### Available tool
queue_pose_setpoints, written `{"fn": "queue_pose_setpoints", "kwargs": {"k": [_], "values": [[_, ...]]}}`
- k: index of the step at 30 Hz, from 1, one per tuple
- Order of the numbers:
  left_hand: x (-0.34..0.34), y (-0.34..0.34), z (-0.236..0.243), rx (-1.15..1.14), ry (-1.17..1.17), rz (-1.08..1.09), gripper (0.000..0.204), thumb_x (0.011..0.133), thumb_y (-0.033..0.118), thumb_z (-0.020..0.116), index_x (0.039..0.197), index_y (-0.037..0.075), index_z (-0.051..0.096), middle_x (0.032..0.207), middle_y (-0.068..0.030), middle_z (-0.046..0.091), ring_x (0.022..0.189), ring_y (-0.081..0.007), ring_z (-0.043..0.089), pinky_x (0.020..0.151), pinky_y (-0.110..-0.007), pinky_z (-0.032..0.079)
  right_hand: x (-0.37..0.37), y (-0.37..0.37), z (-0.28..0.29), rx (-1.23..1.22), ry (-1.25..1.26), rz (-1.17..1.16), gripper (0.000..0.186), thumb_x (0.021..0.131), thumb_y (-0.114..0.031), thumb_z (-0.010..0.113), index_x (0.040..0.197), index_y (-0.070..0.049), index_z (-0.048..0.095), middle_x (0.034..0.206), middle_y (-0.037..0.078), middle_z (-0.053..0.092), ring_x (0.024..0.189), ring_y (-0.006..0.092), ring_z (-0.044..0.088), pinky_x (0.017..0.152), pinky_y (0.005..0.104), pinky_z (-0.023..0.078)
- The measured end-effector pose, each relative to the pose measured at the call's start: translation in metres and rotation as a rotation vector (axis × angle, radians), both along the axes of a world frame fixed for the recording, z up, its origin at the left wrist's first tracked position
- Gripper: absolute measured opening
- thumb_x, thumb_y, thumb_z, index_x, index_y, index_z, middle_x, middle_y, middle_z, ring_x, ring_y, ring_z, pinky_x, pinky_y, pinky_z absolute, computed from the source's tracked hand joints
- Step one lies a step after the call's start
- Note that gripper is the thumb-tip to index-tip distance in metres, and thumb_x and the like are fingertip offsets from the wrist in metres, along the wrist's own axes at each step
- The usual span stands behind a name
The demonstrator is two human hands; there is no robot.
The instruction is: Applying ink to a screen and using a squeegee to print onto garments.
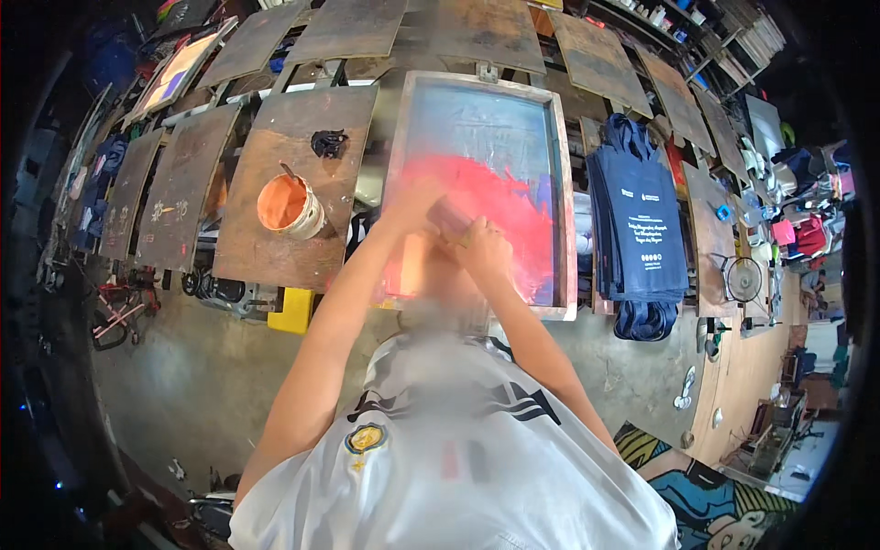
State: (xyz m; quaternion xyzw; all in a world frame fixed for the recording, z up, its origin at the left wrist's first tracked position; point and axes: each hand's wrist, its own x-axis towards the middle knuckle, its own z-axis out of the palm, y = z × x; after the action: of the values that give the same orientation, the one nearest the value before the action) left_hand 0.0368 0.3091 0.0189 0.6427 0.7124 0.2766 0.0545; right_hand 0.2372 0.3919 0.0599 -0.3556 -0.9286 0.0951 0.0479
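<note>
A wooden-framed screen (562,229) lies ahead of me, its blue-grey mesh partly covered in red-pink ink (513,211). My right hand (486,243) is closed on a blurry squeegee (451,216) over the inked mesh. My left hand (417,206) is at the squeegee's left part, its fingers too smeared to make out. A tub of orange ink (281,206) with a stick in it stands on the board to the left, beside a black, crumpled-looking lump (328,144).
Wooden boards (183,192) stand in rows left, right and behind. A stack of navy printed bags (642,238) lies right of the screen. A round fan-like wire guard (741,280) sits farther right. A yellow object (289,312) is below the left board, above the concrete floor.
</note>
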Motion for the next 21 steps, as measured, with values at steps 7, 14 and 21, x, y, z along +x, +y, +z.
{"fn": "queue_pose_setpoints", "kwargs": {"k": [7,14,21], "values": [[0.021,-0.025,0.028,0.086,0.117,0.079,0.07,0.05,0.023,0.091,0.109,0.007,0.057,0.111,-0.0086,0.059,0.11,-0.0313,0.053,0.093,-0.041,0.044,-0.004,0.0,0.013,-0.067,-0.062,0.054,0.07,0.078,-0.066,0.068,0.105,-0.003,0.056,0.097,0.018,0.069,0.091,0.035,0.07,0.074,0.0475,0.057],[0.031,-0.013,0.02,0.082,0.214,0.358,0.058,0.065,0.036,0.085,0.109,0.01,0.058,0.11,-0.0056,0.062,0.11,-0.0274,0.056,0.1,-0.05,0.036,-0.022,0.049,-0.007,0.412,0.141,0.281,0.055,0.069,-0.054,0.08,0.093,-0.009,0.06,0.091,0.009,0.069,0.087,0.0305,0.069,0.076,0.0455,0.053],[0.079,-0.058,0.013,-0.034,0.286,0.39,0.048,0.071,0.029,0.081,0.11,0.011,0.06,0.106,-0.005,0.063,0.106,-0.0262,0.057,0.091,-0.041,0.043,0.023,0.01,-0.035,0.393,0.199,0.231,0.029,0.07,-0.03,0.081,0.083,-0.013,0.06,0.084,0.004,0.067,0.084,0.0247,0.065,0.076,0.04,0.047]]}}
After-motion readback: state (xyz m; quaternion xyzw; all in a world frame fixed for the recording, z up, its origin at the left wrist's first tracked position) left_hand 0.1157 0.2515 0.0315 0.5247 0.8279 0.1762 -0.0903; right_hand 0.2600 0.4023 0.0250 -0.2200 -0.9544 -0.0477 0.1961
